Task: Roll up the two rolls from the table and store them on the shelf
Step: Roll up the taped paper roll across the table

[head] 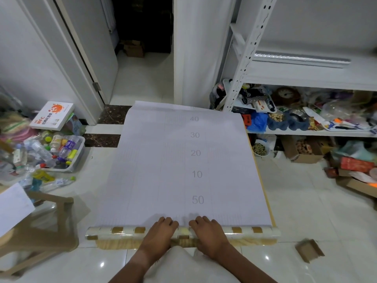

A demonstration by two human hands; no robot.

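A wide sheet (163, 164) lies unrolled on the wooden table (263, 172), its white backing up with printed numbers 40, 30, 20, 10, 50. Its near end is wound into a thin roll (122, 231) with a gold-and-cream pattern, lying across the table's front edge. My left hand (161, 231) and my right hand (208, 231) rest side by side on top of the roll's middle, fingers curled over it. A silver roll (302, 59) lies on the upper board of the white metal shelf (247, 52) at the right.
A tub of plastic bottles (59, 152) and a white book (53, 115) sit on the floor at left. A wooden stool (40, 217) stands near left. The lower shelf boards are crowded with clutter. Cardboard boxes (304, 152) lie on the floor at right. An open doorway lies ahead.
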